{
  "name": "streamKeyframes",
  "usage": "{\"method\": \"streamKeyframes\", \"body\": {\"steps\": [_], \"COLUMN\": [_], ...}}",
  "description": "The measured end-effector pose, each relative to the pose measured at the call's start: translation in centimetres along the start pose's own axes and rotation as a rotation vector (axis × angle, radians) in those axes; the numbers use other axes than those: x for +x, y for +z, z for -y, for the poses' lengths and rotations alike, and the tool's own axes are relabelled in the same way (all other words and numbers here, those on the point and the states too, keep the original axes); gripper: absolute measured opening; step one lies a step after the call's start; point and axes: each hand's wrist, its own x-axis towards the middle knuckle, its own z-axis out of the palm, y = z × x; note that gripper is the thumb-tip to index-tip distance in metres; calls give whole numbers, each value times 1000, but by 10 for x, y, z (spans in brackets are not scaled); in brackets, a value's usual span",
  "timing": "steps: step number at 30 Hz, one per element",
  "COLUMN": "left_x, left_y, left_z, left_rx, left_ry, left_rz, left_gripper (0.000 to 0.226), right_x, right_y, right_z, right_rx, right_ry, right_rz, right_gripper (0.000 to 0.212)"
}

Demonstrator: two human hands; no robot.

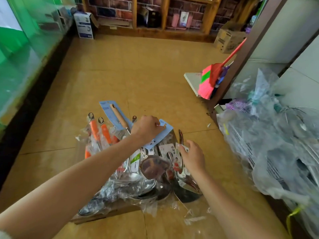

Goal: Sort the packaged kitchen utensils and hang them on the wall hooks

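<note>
A heap of packaged kitchen utensils lies on the floor in front of me, wrapped in clear plastic: steel ladles, orange-handled tools and a wooden-handled utensil on a blue card. My left hand is closed on the top of another blue backing card at the far side of the heap. My right hand pinches a small white card label attached to a steel utensil. No wall hooks are in view.
A glass display counter runs along the left. Large clear plastic bags of wire goods stand at the right. A pink and red broom leans on a post. Cardboard boxes and wooden shelves sit at the back.
</note>
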Motion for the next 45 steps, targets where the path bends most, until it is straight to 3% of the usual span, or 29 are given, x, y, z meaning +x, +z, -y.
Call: {"method": "streamKeyframes", "body": {"steps": [3,9,14,17,21,23,25,30,34,38,41,45], "left_x": [11,37,47,49,55,57,59,66,69,62,52,32], "left_y": [32,90,133,151,173,179,178,154,135,116,95,56], "left_z": [-33,-82,-95,-97,-97,-101,-102,-102,-111,-125,-142,-174], "left_rx": [-27,15,174,253,404,317,163,-202,-494,-883,-972,-1031], "left_ry": [55,96,-8,-79,-117,-183,-247,-309,-409,-445,-372,-288], "left_rz": [62,194,323,328,312,295,248,156,160,162,168,193], "left_gripper": [21,32,39,37,56,63,53,22,44,19,32,33], "right_x": [-3,-10,-14,-11,-2,0,2,-2,-8,-16,-22,-34], "right_y": [-4,-7,-3,10,11,4,-5,-17,-28,-55,-80,-121], "right_z": [-23,-46,-46,-47,-48,-49,-50,-62,-71,-75,-71,-61], "right_rx": [-29,86,493,594,625,588,550,636,656,676,671,662], "right_ry": [97,334,487,460,506,544,562,536,465,375,308,206], "right_rz": [25,202,292,238,254,311,350,336,270,252,238,192], "right_gripper": [48,66,20,25,15,30,46,23,21,14,16,23]}}
